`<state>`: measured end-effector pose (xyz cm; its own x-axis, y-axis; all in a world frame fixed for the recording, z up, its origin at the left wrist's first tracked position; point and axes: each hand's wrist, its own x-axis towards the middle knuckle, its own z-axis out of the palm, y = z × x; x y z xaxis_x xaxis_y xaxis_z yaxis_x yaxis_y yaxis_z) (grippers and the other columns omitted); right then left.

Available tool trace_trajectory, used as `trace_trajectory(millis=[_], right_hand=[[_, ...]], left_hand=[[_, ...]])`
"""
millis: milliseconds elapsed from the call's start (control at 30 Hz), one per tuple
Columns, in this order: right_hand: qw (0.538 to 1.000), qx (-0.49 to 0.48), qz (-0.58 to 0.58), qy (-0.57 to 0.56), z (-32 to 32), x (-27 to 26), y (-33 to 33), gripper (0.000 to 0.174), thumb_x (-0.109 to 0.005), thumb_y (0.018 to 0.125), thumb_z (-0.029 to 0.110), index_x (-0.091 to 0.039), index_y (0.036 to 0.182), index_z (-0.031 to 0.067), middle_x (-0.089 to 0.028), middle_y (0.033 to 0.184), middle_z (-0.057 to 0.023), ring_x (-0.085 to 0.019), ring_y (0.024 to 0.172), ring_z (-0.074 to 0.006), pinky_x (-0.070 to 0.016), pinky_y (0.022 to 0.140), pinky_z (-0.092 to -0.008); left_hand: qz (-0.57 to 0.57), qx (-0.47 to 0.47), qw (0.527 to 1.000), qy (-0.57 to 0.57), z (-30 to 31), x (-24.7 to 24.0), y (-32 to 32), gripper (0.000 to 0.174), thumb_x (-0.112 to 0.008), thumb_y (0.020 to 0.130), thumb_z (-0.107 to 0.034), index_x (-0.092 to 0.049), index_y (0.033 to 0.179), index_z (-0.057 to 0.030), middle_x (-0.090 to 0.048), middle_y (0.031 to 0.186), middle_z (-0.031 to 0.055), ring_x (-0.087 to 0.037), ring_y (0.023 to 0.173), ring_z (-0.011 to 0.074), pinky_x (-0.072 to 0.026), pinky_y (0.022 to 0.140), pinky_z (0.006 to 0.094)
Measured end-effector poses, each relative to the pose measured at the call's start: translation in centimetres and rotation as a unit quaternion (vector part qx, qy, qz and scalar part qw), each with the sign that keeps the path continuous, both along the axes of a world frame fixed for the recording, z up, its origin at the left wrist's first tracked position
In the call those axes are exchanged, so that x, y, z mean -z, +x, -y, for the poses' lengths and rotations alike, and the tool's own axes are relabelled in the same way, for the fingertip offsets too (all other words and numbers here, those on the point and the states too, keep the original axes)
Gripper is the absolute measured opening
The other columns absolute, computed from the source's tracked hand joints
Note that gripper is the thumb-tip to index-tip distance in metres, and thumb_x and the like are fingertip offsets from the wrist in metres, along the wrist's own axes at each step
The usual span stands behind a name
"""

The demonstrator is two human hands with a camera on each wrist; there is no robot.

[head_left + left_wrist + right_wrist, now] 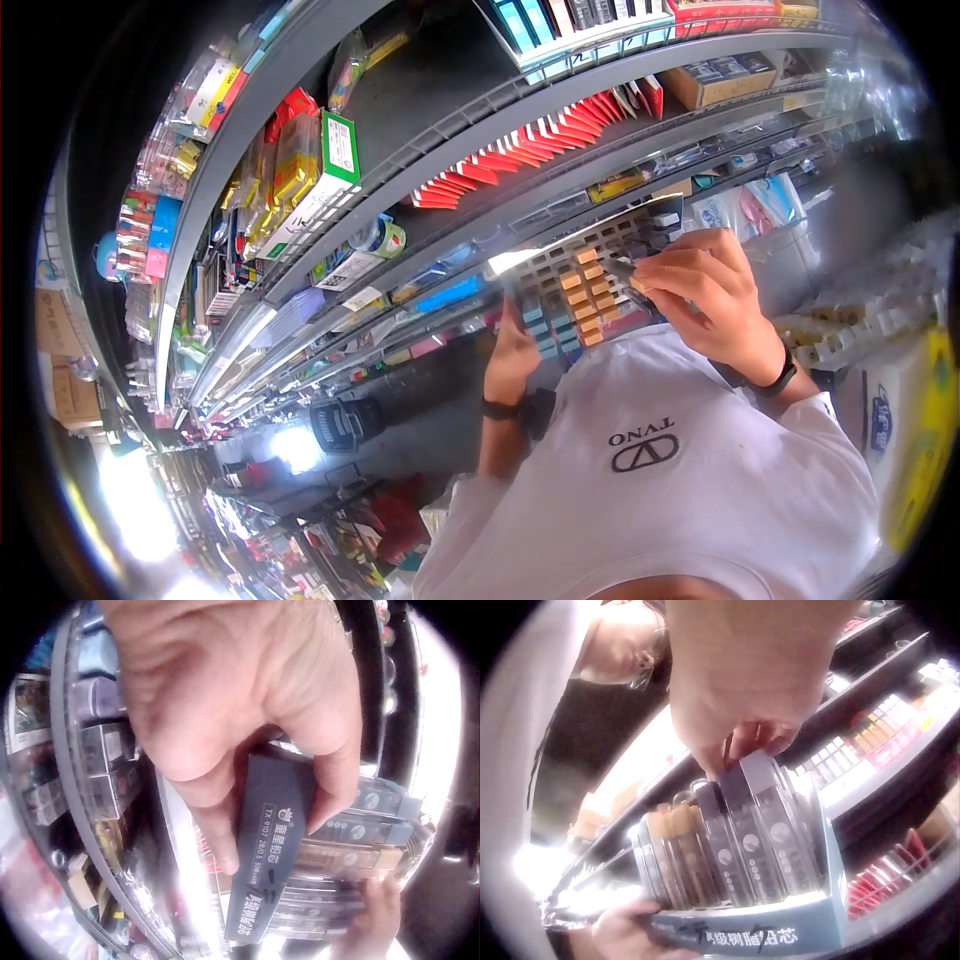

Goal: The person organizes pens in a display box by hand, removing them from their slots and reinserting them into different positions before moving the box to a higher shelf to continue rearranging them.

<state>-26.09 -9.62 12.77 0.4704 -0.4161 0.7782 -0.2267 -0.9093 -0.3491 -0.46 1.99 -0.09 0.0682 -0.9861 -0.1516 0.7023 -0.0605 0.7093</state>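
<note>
A blue-grey display box [780, 936] printed with Chinese lettering holds upright clear pencil lead cases in rows. Grey caps [760, 771] top some of them, orange caps [676, 822] others. My left hand [240, 697] grips the narrow end of the box [276, 802], thumb on one side and fingers on the other. In the head view that left hand [513, 355] is blurred at the box's left. Over the box, my right hand [705, 295] pinches a grey-capped pencil lead case [622, 268] near its top, its fingertips partly hidden behind the caps in the right wrist view.
Long wire-fronted shelves [440, 135] run across in front, stocked with red packets [540, 143] and boxed goods. A clear plastic bin [780, 255] stands to the right. Below left, the aisle floor [420, 385] holds a dark basket-like object [340, 425].
</note>
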Motion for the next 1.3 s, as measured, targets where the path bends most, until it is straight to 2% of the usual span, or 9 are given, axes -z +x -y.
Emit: trace_trajectory(millis=[500,700,1000,1300], right_hand=[[1.000,-0.002,-0.023,-0.012,0.6,0.0,0.6,0.038,-0.087,0.074,0.008,-0.077,0.110,0.0119,-0.073,0.101,0.0017,-0.064,0.096,-0.0218,-0.0506,0.081,-0.0353],[0.999,0.015,-0.033,-0.024,1.2,-0.2,0.6,0.038,-0.088,0.073,0.010,-0.077,0.109,0.0125,-0.071,0.098,0.0030,-0.063,0.095,-0.0210,-0.0505,0.080,-0.0349],[1.000,0.025,-0.001,0.000,2.3,0.5,0.4,0.035,-0.088,0.077,0.012,-0.077,0.110,0.0133,-0.071,0.091,0.0026,-0.063,0.092,-0.0212,-0.0496,0.078,-0.0343],[0.999,0.026,0.017,0.014,2.9,0.8,0.4,0.034,-0.088,0.077,0.012,-0.076,0.109,0.0126,-0.073,0.092,0.0015,-0.064,0.091,-0.0221,-0.0509,0.079,-0.0354]], left_hand=[[0.006,0.011,1.000,-0.001,0.5,-0.2,0.2,0.114,-0.086,0.078,0.006,-0.019,0.168,-0.0130,-0.051,0.153,0.0105,-0.060,0.128,0.0233,-0.0574,0.099,0.0377],[0.004,0.018,1.000,0.001,1.2,-0.1,0.2,0.113,-0.085,0.078,0.005,-0.019,0.168,-0.0130,-0.051,0.152,0.0104,-0.061,0.127,0.0229,-0.0578,0.098,0.0375],[0.000,0.024,1.000,0.009,2.1,0.2,0.1,0.112,-0.085,0.079,0.005,-0.019,0.168,-0.0131,-0.053,0.150,0.0102,-0.062,0.125,0.0224,-0.0585,0.096,0.0371],[-0.008,0.033,0.999,0.014,3.0,0.4,0.1,0.111,-0.085,0.080,0.004,-0.020,0.168,-0.0131,-0.054,0.149,0.0101,-0.064,0.123,0.0218,-0.0591,0.094,0.0368]])
